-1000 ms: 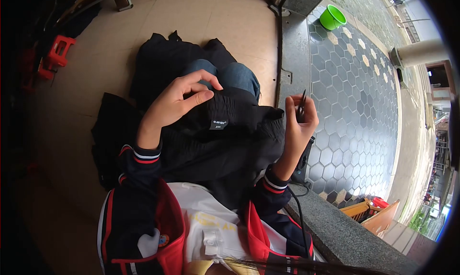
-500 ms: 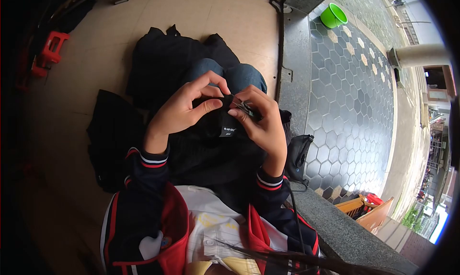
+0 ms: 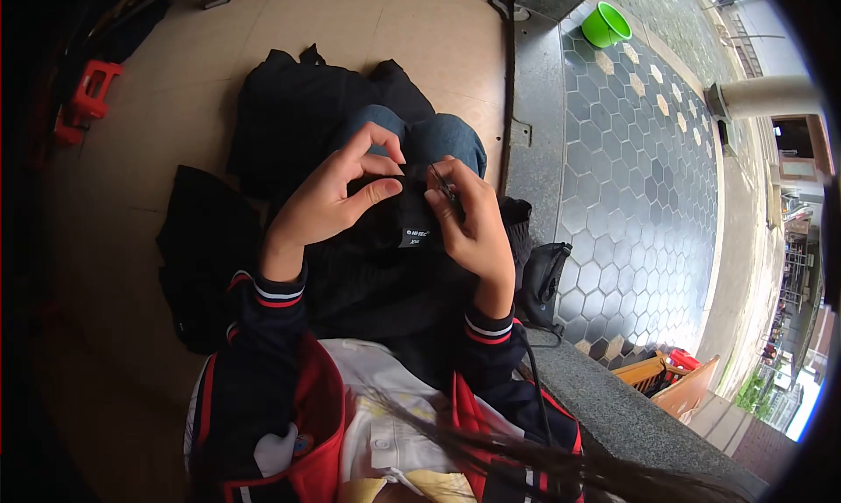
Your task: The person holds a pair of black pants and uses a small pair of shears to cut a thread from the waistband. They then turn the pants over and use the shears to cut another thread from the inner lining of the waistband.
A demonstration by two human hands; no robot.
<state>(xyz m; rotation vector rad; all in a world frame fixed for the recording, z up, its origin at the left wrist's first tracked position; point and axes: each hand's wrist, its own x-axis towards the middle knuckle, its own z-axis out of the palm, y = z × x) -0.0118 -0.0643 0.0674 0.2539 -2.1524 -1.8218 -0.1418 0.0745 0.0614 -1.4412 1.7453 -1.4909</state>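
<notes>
A black garment (image 3: pixel 377 271) lies across my lap, its white-lettered label (image 3: pixel 414 237) facing up below my hands. At the garment's upper edge, my left hand (image 3: pixel 337 190) is curled, with dark cloth between thumb and fingers. Just to the right, my right hand (image 3: pixel 473 218) is closed around small dark metal thread snips (image 3: pixel 445 186), which point up and left. A narrow gap separates the fingertips of the two hands. My palm and fingers partly hide the snips.
More black clothing (image 3: pixel 293 109) lies beyond my knees, and another dark piece (image 3: pixel 206 258) is at left. A black bag (image 3: pixel 543 279) rests by the stone sill (image 3: pixel 536 152) on the right. A red stool (image 3: pixel 95 91) and a green bucket (image 3: pixel 606 24) stand farther off.
My right hand has drawn slightly down, and the snips have turned more upright and away from the cloth edge. My left hand has shifted slightly left, widening the gap between the hands.
</notes>
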